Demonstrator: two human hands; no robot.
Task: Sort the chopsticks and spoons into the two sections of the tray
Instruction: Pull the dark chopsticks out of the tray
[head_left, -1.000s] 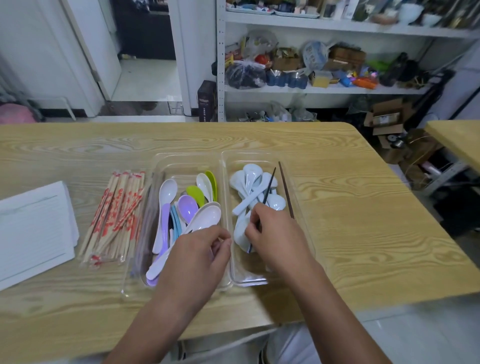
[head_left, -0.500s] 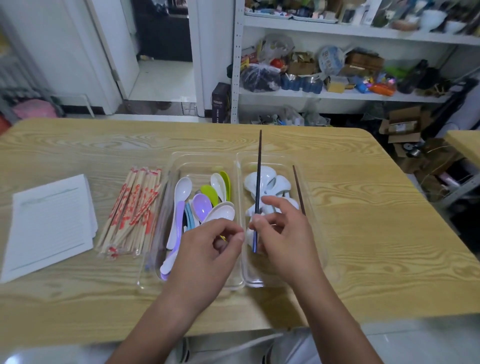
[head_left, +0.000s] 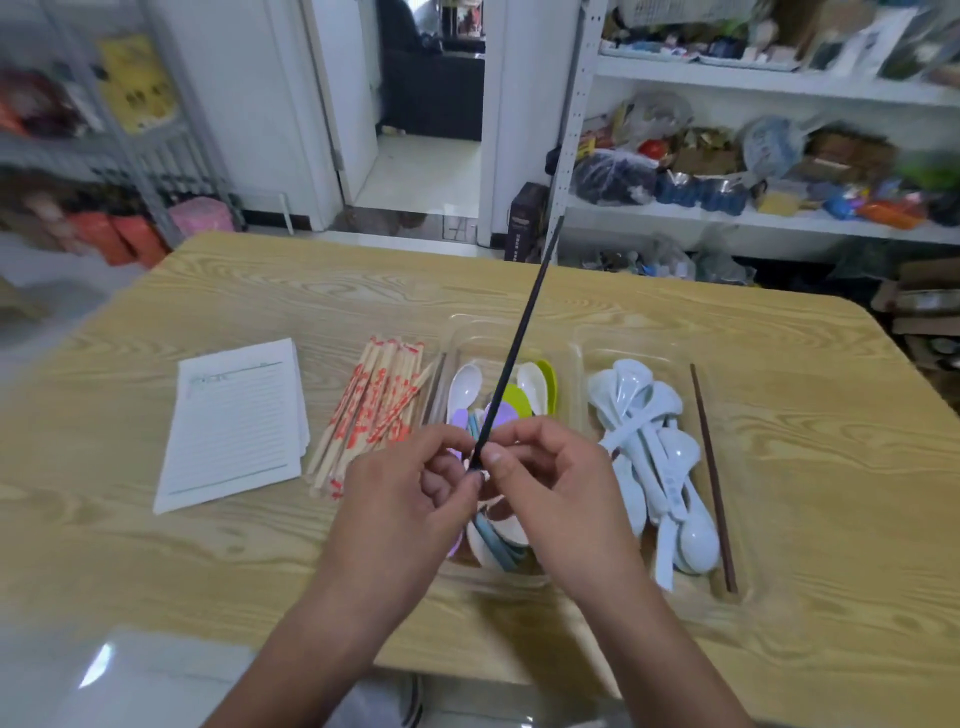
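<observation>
**DARK CHOPSTICK CROSSES TO LEFT SECTION, BOTH HANDS ON IT**

In the last half sec. the dark chopstick (head_left: 519, 338) has swung from above the right section of the tray (head_left: 576, 374) to above the left one. The left hand (head_left: 410, 499), curled on nothing before, has closed in on it. The right hand (head_left: 561, 493) pinches the stick's lower end btwn thumb & forefinger. The left hand's thumb & forefinger nip the same end just below, so the two hands touch at the fingertips. The stick is held clear of the tray, slanting up & away to the right. Its far tip shows against the shelves (head_left: 727, 218) behind the tabletop (head_left: 208, 545).

The clear two-section tray lies on the tabletop, right of centre in view. Left section: coloured spoons (head_left: 522, 405) in white, green, purple & blue, partly hidden by the hands. Right section: pale spoons (head_left: 654, 447) in a heap, w/ a brown chopstick (head_left: 712, 478) lying along the right wall beside them. Just left of the tray, a bundle of wrapped chopsticks (head_left: 374, 410) in red-printed paper. Further left, apart from the bundle, lined paper sheets (head_left: 239, 421) in a stack. Background blurred.
</observation>
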